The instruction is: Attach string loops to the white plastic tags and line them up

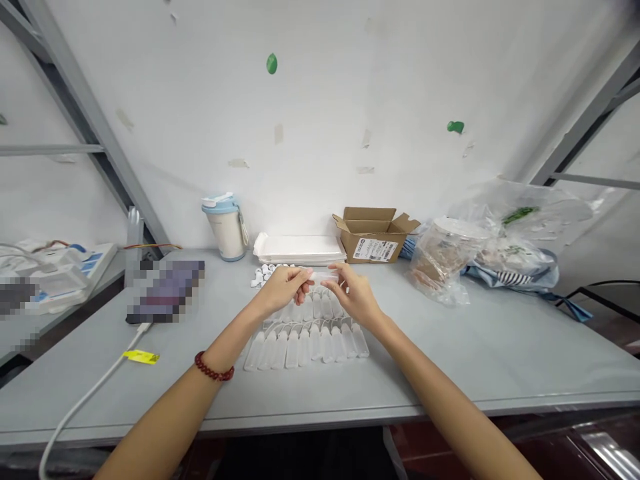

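Note:
In the middle of the head view my two hands meet above the table. My left hand (287,288) is closed, its thumb and fingers pinching one end of a small clear plastic piece (324,275). The thumb and index finger of my right hand (356,292) close on the other end. Below them lie two rows of translucent, elongated plastic pieces (295,348) with thin loops at their tops; my hands partly cover the back row. Just behind my left hand is a pile of small white parts (264,272), too small to name surely.
Behind the hands are a stack of white flat packs (300,248) and an opened cardboard box (375,233). A blue-lidded cup (225,227) and a charging phone (167,290) stand left. Plastic bags (445,250) and a blue cloth bag (535,275) lie right.

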